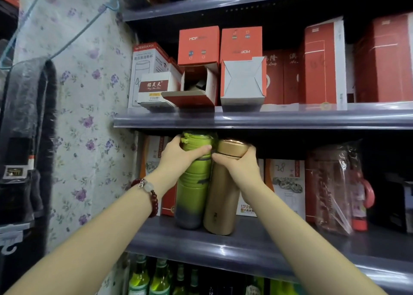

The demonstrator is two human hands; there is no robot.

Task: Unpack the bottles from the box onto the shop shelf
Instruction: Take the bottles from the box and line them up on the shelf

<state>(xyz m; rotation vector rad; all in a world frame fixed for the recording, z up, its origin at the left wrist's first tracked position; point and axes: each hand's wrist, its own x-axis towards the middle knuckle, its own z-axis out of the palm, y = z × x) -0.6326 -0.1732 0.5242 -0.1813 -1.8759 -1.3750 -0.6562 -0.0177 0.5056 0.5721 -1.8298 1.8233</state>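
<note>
Our left hand (178, 155) curls round the upper part of the green bottle (193, 183), thumb across its front at three o'clock. That bottle stands upright on the shelf (257, 247), touching the gold bottle (223, 192) at its three o'clock. Our right hand (238, 166) grips the gold bottle just under its cap. Both long axes run twelve to six, bases down, so we'd say it's release next, each hand lifting clear.
</note>
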